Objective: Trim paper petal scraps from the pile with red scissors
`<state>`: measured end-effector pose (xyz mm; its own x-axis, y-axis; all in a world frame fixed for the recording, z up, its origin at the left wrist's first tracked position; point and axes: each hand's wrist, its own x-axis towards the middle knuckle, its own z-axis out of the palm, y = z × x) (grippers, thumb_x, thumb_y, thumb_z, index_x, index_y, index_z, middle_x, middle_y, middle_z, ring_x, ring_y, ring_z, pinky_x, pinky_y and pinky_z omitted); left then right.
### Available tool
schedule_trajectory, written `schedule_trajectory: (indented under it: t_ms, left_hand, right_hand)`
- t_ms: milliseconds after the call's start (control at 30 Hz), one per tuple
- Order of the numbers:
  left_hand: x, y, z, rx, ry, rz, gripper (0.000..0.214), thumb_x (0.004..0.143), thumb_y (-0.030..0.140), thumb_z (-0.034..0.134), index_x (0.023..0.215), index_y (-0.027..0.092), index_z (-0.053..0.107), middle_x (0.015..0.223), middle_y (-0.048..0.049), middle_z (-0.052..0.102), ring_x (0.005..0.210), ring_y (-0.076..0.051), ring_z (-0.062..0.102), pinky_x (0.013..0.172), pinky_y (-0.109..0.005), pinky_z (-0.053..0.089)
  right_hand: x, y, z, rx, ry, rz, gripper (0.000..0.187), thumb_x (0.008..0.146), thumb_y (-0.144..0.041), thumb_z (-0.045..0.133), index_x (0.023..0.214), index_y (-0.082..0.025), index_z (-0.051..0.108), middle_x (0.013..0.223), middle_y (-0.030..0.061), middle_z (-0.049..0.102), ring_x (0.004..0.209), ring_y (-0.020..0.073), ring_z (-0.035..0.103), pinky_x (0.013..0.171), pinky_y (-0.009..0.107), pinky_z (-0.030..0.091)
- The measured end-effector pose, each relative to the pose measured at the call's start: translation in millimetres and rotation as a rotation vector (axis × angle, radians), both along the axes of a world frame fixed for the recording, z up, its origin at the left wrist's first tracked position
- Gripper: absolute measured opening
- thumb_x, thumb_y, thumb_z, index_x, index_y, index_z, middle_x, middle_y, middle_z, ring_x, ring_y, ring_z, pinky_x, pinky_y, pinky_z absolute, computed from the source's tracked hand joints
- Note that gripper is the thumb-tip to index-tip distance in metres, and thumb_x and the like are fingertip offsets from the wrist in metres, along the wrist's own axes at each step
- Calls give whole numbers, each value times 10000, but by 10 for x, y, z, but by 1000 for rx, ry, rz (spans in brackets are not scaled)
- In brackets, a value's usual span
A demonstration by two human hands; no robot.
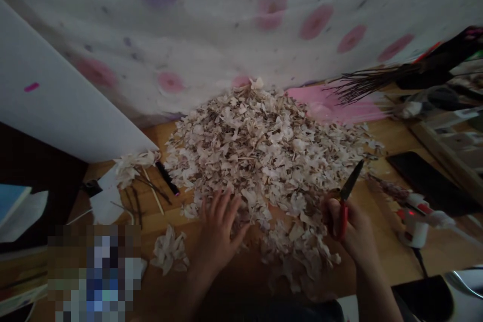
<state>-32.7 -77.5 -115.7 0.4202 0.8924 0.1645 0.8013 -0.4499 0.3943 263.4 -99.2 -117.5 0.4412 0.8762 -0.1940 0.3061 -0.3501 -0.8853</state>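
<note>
A wide heap of pale, dry petals [241, 146] covers the middle of the wooden table. At its near edge my left hand [219, 229] lies with fingers spread, the fingertips against the petals and nothing visible in its grasp. Red-handled scissors [344, 211] are gripped in my right hand [352, 226], their dark blades pointing up and away over the heap's right side. Between my hands and the table's front edge spreads a looser clump of petals [298, 256]. Left of my left hand sits a small petal cluster [170, 250].
A glue gun [415, 219] with a red light stands at the right, near a black phone [433, 181]. Thin dark twigs [370, 83] lie over a pink sheet [335, 103] behind. To the left are a black pen [167, 179], a petal flower [134, 167] and a white panel [68, 90].
</note>
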Motion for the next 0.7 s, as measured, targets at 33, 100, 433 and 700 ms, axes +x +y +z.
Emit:
schedule_trajectory:
  t_ms: [33, 100, 433, 700]
  left_hand:
    - [-3, -20, -25, -52, -8, -76, 356, 890, 395, 623, 1216, 256, 651, 1437, -111, 568, 1365, -357, 464, 1150, -708, 210]
    - [-17, -92, -48, -130, -99, -166, 172, 886, 368, 636, 1012, 282, 716, 1269, -60, 696, 1260, -313, 577, 1177, -707, 124]
    - [-162, -271, -284, 50, 39, 396, 452, 902, 335, 598, 1329, 200, 538, 1479, -198, 468, 1387, -371, 413, 1088, -604, 387]
    - [-6, -358, -168, 196, -89, 405, 309, 913, 237, 607, 1220, 213, 604, 1291, -139, 589, 1241, -305, 515, 1031, -518, 429]
  right_hand:
    - [-13, -27, -9, -1, -3, -8, 501, 802, -708, 561, 699, -218, 548, 499, -8, 534, 389, 138, 467, 353, 242, 366]
    - [-29, -64, -20, -2, -4, -16, 499, 790, -710, 578, 723, -216, 556, 505, -8, 540, 393, 143, 481, 352, 241, 377]
    - [0, -2, 66, 41, -10, 44, 462, 866, -692, 536, 785, -238, 555, 569, -2, 551, 444, 153, 499, 397, 256, 404]
    - [-378, -33, 80, -106, 48, 173, 462, 805, -659, 626, 681, -226, 522, 506, -6, 565, 389, 152, 496, 366, 250, 356]
